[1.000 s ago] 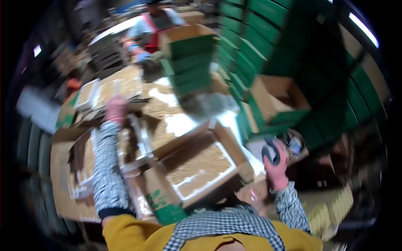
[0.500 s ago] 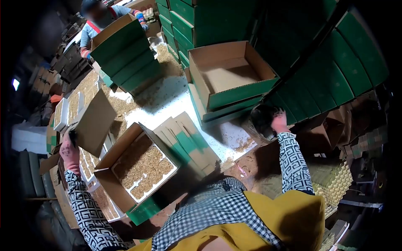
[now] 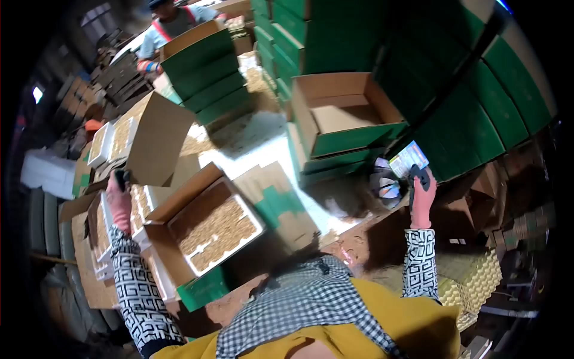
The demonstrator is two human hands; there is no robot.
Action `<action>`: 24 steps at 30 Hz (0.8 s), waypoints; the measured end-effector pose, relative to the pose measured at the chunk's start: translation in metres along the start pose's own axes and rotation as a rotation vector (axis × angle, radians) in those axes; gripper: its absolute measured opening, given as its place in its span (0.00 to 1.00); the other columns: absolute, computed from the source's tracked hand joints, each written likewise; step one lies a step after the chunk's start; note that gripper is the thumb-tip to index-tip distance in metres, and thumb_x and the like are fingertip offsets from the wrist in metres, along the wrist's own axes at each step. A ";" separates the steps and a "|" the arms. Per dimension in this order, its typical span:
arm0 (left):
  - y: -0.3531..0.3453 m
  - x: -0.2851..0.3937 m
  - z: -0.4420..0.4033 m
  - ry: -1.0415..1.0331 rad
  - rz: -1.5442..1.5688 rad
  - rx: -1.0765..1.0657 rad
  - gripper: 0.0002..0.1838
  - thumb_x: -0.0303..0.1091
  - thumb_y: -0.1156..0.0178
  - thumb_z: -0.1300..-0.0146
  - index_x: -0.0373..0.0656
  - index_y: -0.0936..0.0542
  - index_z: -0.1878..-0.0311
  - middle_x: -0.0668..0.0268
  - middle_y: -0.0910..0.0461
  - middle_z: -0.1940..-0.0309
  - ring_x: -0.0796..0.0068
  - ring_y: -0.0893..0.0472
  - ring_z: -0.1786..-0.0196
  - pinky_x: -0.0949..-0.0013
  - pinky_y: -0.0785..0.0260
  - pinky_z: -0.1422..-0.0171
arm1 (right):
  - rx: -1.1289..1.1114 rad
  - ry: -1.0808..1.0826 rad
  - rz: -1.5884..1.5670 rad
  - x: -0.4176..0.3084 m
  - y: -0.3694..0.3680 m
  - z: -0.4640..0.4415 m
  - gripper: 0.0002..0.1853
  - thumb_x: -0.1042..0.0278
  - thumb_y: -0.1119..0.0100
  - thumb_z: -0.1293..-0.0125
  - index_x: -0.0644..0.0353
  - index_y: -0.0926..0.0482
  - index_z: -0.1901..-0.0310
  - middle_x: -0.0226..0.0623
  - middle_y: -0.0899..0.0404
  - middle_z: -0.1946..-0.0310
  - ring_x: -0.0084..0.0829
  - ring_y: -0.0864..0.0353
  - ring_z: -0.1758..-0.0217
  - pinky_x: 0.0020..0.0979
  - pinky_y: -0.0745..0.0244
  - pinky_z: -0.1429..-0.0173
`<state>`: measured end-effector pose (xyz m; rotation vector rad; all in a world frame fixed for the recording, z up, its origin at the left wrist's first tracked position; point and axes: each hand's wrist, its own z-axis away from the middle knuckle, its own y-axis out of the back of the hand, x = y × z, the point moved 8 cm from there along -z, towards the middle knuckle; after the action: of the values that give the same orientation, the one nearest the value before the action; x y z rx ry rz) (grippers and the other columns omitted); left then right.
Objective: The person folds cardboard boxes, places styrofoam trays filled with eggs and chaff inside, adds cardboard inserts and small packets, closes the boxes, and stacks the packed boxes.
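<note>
My left hand [image 3: 119, 200], in a pink glove with dark fingertips, is closed on the lower left edge of a brown cardboard sheet [image 3: 158, 139]. Pinched in my gloved right hand [image 3: 423, 198] is a printed card [image 3: 410, 158] with blue and white colouring. Just left of that hand stands a round container [image 3: 382, 192] with colourful printed pieces in it. Between my hands, an open green cardboard box [image 3: 156, 242] contains a white foam tray [image 3: 258, 228] spread with tan, husk-like bits [image 3: 218, 230].
Flat green-and-brown cardboard pieces [image 3: 278, 200] lie right of the box. Beyond them is an open green box [image 3: 359, 140] on a stack. Tall green stacks [image 3: 206, 84] stand farther back, near another person [image 3: 179, 24]. Yellow egg-tray-like sheets [image 3: 478, 275] sit at the lower right.
My right hand has come up out of the round container with the printed card. My left hand still holds the cardboard sheet, which is tilted differently. The whole view has shifted.
</note>
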<state>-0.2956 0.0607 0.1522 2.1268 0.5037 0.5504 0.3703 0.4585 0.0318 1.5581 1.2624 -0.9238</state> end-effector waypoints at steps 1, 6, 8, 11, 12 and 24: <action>-0.001 -0.011 0.004 0.026 -0.006 0.006 0.08 0.25 0.44 0.37 0.38 0.26 0.55 0.49 0.22 0.64 0.46 0.22 0.59 0.55 0.30 0.56 | 0.089 0.224 0.332 -0.026 -0.013 0.012 0.18 0.72 0.39 0.38 0.67 0.24 0.46 0.41 0.24 0.45 0.30 0.25 0.44 0.29 0.31 0.40; -0.004 -0.036 0.030 0.044 0.023 0.076 0.16 0.27 0.43 0.39 0.39 0.28 0.47 0.50 0.22 0.62 0.47 0.22 0.58 0.53 0.31 0.56 | -0.507 0.050 -0.813 -0.139 -0.149 0.090 0.21 0.66 0.45 0.30 0.68 0.32 0.40 0.43 0.27 0.43 0.33 0.26 0.42 0.35 0.31 0.36; -0.007 -0.044 0.045 0.026 0.023 0.202 0.15 0.27 0.43 0.40 0.39 0.28 0.50 0.49 0.22 0.62 0.47 0.22 0.58 0.53 0.30 0.56 | -0.810 0.634 -0.159 -0.209 -0.226 0.154 0.27 0.66 0.37 0.38 0.64 0.34 0.39 0.50 0.34 0.36 0.46 0.35 0.31 0.43 0.41 0.29; 0.025 0.016 0.053 -0.086 0.081 0.148 0.12 0.26 0.39 0.45 0.39 0.26 0.57 0.52 0.21 0.66 0.47 0.21 0.62 0.55 0.28 0.57 | -1.185 1.192 0.765 -0.193 -0.359 0.238 0.25 0.47 0.38 0.42 0.59 0.25 0.52 0.52 0.30 0.39 0.51 0.36 0.32 0.50 0.47 0.27; 0.033 0.028 0.066 -0.211 0.008 0.158 0.15 0.25 0.39 0.46 0.38 0.26 0.54 0.52 0.21 0.62 0.49 0.21 0.60 0.56 0.28 0.55 | -1.190 1.068 0.690 -0.201 -0.362 0.234 0.26 0.48 0.36 0.43 0.60 0.25 0.51 0.52 0.30 0.40 0.52 0.36 0.32 0.51 0.46 0.28; 0.080 0.080 0.163 -0.613 0.036 0.088 0.15 0.30 0.36 0.54 0.42 0.20 0.59 0.57 0.21 0.53 0.55 0.20 0.51 0.54 0.26 0.48 | -0.854 1.343 0.217 -0.277 -0.330 0.214 0.24 0.72 0.35 0.57 0.48 0.19 0.52 0.31 0.21 0.53 0.38 0.23 0.49 0.40 0.28 0.45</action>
<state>-0.1282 -0.0452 0.1470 2.2471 0.1423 -0.1204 -0.0107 0.1951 0.1605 1.4458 1.8933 0.9598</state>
